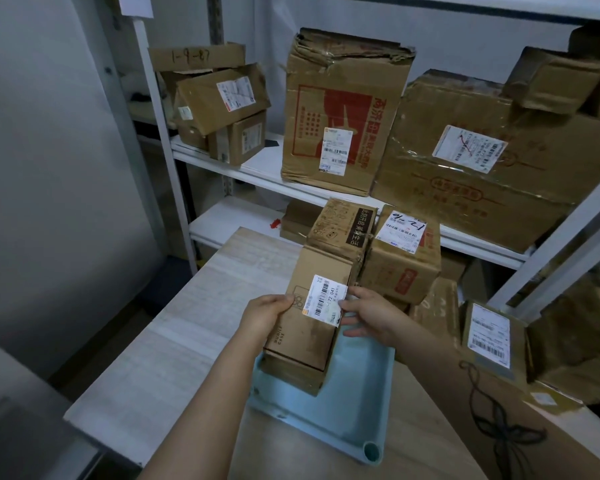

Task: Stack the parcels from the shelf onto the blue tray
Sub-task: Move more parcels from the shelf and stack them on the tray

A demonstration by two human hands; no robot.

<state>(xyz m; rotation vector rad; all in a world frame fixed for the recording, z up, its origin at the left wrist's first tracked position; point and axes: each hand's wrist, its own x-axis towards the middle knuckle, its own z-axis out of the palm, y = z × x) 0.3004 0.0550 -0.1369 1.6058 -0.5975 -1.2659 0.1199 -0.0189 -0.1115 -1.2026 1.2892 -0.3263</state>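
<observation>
A light blue tray [354, 403] lies on the wooden table in front of me. A long brown parcel [309, 327] with a white barcode label rests on top of another cardboard box on the tray's far left part. My left hand [267, 313] grips the parcel's left edge. My right hand [371, 317] holds its right side at the label, fingers spread. Behind it, two more parcels stand stacked: one with a black strip [343, 226] and one with a handwritten label [402, 258]. The white shelf [257, 168] carries several boxes.
A tall box with red print [340, 112] and a wide taped box [482, 161] fill the shelf's middle level, small boxes [222, 102] at its left. More parcels [492, 337] sit to the right of the tray. A grey wall rises on the left.
</observation>
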